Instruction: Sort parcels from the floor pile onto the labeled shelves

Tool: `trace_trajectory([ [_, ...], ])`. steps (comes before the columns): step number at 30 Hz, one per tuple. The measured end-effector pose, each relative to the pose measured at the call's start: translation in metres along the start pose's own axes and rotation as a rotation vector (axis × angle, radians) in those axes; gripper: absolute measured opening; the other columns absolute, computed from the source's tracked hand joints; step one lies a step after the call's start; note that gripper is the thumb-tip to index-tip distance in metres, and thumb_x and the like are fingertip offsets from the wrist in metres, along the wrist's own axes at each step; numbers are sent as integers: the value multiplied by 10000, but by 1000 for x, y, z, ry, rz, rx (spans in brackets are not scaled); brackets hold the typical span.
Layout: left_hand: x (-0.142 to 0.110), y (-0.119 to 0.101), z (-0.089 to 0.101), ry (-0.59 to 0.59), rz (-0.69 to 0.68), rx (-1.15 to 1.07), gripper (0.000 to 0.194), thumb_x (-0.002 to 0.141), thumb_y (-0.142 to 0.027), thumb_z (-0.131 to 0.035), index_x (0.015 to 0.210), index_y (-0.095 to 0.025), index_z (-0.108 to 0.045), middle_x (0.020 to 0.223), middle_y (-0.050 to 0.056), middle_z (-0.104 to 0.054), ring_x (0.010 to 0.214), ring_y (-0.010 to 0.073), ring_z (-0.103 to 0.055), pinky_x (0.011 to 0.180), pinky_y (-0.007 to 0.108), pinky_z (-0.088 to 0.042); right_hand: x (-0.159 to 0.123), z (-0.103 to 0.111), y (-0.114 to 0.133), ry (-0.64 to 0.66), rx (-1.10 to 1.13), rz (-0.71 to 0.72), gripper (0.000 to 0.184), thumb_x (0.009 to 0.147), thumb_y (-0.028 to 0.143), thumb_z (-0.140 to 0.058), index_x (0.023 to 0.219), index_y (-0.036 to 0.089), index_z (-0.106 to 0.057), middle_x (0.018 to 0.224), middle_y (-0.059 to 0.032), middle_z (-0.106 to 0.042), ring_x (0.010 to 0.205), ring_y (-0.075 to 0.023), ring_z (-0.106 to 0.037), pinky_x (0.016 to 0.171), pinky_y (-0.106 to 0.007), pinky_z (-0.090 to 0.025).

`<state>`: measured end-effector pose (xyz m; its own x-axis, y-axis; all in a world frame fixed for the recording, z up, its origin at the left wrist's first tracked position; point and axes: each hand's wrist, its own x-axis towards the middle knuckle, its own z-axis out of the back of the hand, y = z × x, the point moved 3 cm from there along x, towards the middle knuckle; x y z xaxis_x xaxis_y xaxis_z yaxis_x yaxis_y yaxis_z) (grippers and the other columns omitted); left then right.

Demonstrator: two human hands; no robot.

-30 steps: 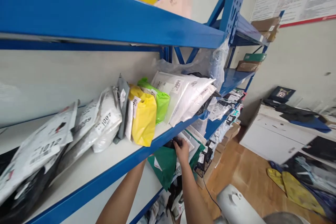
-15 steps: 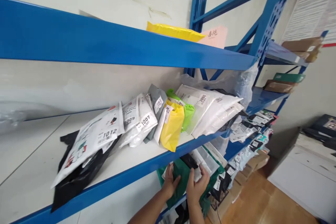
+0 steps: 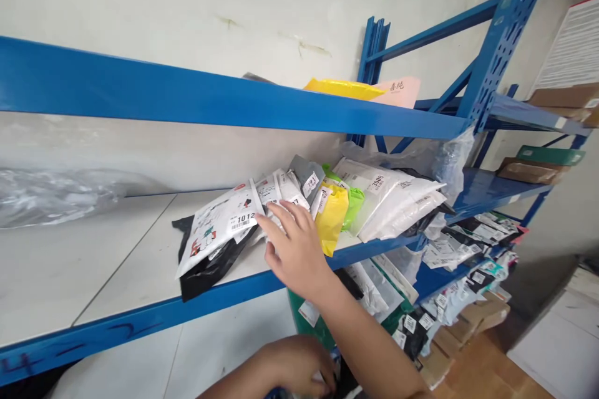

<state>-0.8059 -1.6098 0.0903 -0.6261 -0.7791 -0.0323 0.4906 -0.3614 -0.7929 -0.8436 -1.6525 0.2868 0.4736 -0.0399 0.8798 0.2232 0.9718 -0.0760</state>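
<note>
My right hand (image 3: 299, 249) is raised to the middle shelf with its fingers spread. The fingertips rest on white mailer bags next to the one labelled 1012 (image 3: 219, 227), which lies on a black bag (image 3: 206, 271). Just right of the hand lean a grey parcel (image 3: 306, 177), a yellow parcel (image 3: 333, 218) and a green parcel (image 3: 354, 202), then bigger white parcels (image 3: 393, 193). My left hand (image 3: 299, 368) is low at the bottom edge by the lower shelf. Its fingers curl over something dark that I cannot make out.
The blue shelf beam (image 3: 140, 318) runs across in front of the parcels, with another beam (image 3: 187, 96) above. A green bag (image 3: 304, 315) and many labelled packets (image 3: 458, 249) fill the lower shelf. Crumpled clear plastic (image 3: 47, 196) lies far left. Cardboard boxes (image 3: 528, 169) sit on the right rack.
My right hand has left the green bag on the lower shelf and risen to the white parcels on the middle shelf. My left hand has dropped lower. The view swung left.
</note>
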Motion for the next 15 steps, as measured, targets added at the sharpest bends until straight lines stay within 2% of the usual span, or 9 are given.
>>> trace_trajectory([
  [1,-26,-25,10,128,-29,64,330,819,-245,-561,1040,-349,-783,1015,28,-773,923,295,-722,829,392,-564,8,-5,-4,39,-35,-16,627,781,89,-573,1390,207,-481,1412,-121,-521,1340,-343,-413,1131,-593,-337],
  [2,-51,-49,24,128,-32,104,339,856,-239,-540,1076,-349,-774,969,28,-774,867,276,-723,796,376,-567,14,-10,-9,65,-48,-36,653,767,99,-582,1404,189,-467,1403,-132,-528,1335,-350,-420,1144,-618,-302],
  [3,-74,-70,45,-31,-12,140,306,890,-267,-533,1055,-338,-781,934,40,-768,850,267,-717,796,366,-564,17,-13,-15,80,-47,-54,661,753,112,-595,1399,169,-468,1368,-141,-555,1302,-348,-454,1146,-626,-290],
  [5,-115,-103,97,-651,16,327,223,883,-354,-606,1009,-324,-788,1048,54,-743,990,280,-686,899,375,-534,20,-16,-22,99,-37,-68,630,728,126,-617,1348,146,-507,1261,-137,-620,1201,-328,-532,1135,-611,-301],
  [6,-130,-113,119,-924,59,472,346,809,-431,-694,1131,-315,-751,1257,59,-670,1175,326,-609,1022,429,-472,19,-17,-25,106,-38,-65,592,723,124,-619,1309,149,-536,1213,-125,-642,1158,-316,-555,1130,-596,-308],
  [8,-146,-115,154,-1200,293,671,864,599,-549,-828,1387,-296,-578,1571,62,-369,1377,436,-403,1104,530,-378,17,-16,-26,112,-56,-62,503,729,117,-609,1229,165,-582,1162,-107,-662,1120,-298,-564,1133,-566,-302],
  [10,-147,-102,176,-1146,524,721,1130,558,-575,-833,1536,-293,-344,1632,94,-222,1374,465,-390,1059,545,-420,15,-14,-25,121,-81,-79,426,752,123,-599,1175,178,-604,1150,-92,-666,1114,-282,-552,1158,-538,-267],
  [13,-148,-85,188,-939,573,746,906,780,-499,-681,1555,-321,-246,1542,97,-391,1290,367,-506,991,454,-494,13,-11,-23,149,-101,-104,334,780,160,-610,1113,185,-620,1123,-71,-671,1092,-253,-542,1193,-491,-216],
  [15,-156,-83,191,-906,539,777,811,845,-487,-613,1551,-323,-249,1509,91,-436,1276,337,-523,992,431,-500,13,-8,-20,154,-99,-102,317,784,211,-640,1100,189,-625,1112,-64,-668,1090,-247,-541,1206,-486,-184],
])
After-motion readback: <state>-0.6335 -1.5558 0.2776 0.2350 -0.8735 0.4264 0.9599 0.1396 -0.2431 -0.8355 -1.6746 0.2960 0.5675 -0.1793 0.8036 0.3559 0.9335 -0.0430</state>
